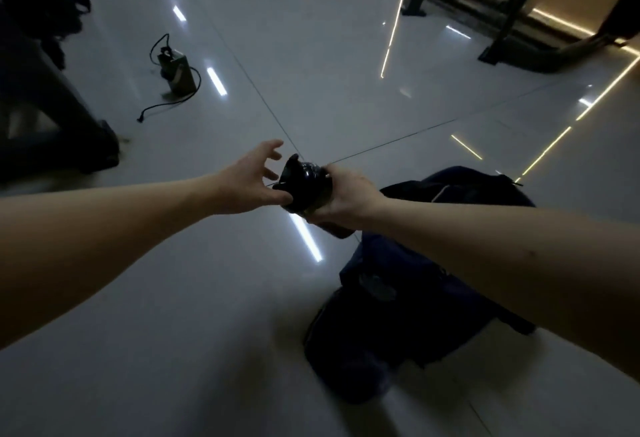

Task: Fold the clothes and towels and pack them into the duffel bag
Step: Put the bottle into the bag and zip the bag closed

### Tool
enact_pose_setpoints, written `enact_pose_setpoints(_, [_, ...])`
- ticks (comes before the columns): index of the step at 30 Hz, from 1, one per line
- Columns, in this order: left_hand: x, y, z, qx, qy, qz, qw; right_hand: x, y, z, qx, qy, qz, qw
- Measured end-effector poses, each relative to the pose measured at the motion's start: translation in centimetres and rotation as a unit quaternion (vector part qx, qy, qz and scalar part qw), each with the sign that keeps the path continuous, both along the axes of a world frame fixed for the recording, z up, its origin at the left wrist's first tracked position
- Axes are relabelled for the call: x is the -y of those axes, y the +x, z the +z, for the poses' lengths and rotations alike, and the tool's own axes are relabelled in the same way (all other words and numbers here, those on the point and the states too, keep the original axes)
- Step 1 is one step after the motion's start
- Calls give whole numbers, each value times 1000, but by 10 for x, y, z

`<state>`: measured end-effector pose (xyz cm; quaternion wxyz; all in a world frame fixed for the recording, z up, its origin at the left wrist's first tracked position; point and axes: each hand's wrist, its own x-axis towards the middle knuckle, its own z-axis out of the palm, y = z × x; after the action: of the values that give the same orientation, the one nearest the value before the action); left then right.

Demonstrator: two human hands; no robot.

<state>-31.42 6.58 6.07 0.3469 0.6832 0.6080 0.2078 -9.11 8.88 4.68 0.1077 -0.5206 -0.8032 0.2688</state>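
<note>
A dark navy duffel bag (415, 298) lies on the glossy tiled floor at the lower right, partly under my right forearm. My right hand (346, 197) grips a small black rolled bundle of fabric (304, 183) above the floor, just left of the bag. My left hand (251, 178) reaches in from the left with fingers spread; its thumb touches the bundle's left side. What the bundle is made of is hard to tell in the dim light.
A small box-shaped device with a black cable (176, 72) sits on the floor at the upper left. Dark furniture (52, 107) stands at the left edge. Metal frame legs (502, 34) and a lit strip along the floor are at the upper right.
</note>
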Motion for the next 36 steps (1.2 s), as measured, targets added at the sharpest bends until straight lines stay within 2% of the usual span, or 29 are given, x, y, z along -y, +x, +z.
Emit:
enact_pose_setpoints(4, [39, 55, 38, 108, -106, 10, 988, 58, 49, 44, -65, -34, -41, 996])
enact_pose_setpoints(7, [73, 99, 54, 136, -112, -13, 984, 99, 80, 61, -77, -44, -63, 994])
enact_pose_setpoints(11, [113, 152, 34, 188, -113, 37, 975, 146, 113, 53, -86, -50, -99, 990])
enact_pose_setpoints(15, [150, 189, -6, 147, -24, 69, 986, 177, 139, 23, -97, -99, -107, 985])
enact_pose_setpoints(17, [165, 201, -26, 121, -1, 78, 990, 181, 151, 5, -69, -121, -114, 984])
enact_pose_setpoints(19, [176, 209, -44, 57, 14, 86, 995, 181, 164, -13, -15, -129, -127, 983])
enact_pose_setpoints(22, [189, 216, -67, -2, 5, 95, 995, 183, 179, -36, 79, -105, -183, 974])
enact_pose_setpoints(25, [205, 220, -87, -43, -15, 101, 994, 186, 185, -60, 135, -102, -224, 960])
enact_pose_setpoints(29, [210, 217, -109, -69, -39, 121, 989, 190, 180, -82, 147, -143, -262, 943])
enact_pose_setpoints(36, [196, 212, -117, -74, -44, 182, 980, 182, 150, -93, 132, -147, -353, 915])
